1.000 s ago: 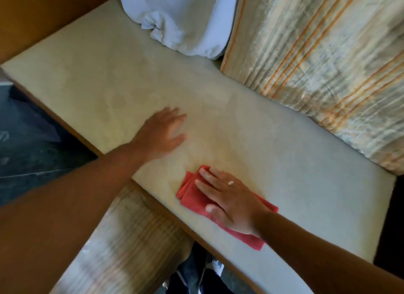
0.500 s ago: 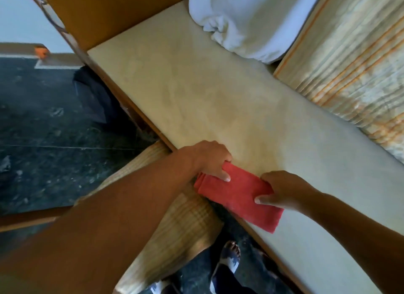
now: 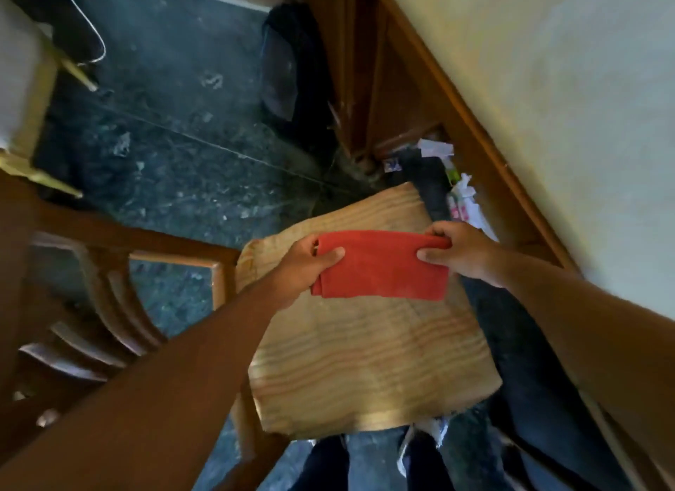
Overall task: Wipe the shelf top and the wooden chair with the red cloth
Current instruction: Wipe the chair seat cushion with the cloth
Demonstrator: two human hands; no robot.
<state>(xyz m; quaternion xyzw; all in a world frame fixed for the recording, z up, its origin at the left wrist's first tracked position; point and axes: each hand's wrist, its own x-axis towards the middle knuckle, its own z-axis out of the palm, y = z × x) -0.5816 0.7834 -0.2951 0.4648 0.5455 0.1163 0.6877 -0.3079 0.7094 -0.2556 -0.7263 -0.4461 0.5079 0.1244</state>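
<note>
Dark speckled stone floor [image 3: 175, 154] fills the upper left, with the pale shelf top [image 3: 566, 89] and its brown wooden edge running down the right side. Below the hands sits the wooden chair [image 3: 365, 344], its light, grained seat facing up and its darker brown back rails off to the left. Both hands hold the folded red cloth [image 3: 381, 266] stretched between them above the far part of the seat; whether it touches the seat cannot be told. Left hand [image 3: 305, 268] pinches the cloth's left end, thumb on top. Right hand [image 3: 458, 251] pinches the right end, fingers curled over the upper edge. Scraps of paper litter [image 3: 462, 194] lie under the shelf
</note>
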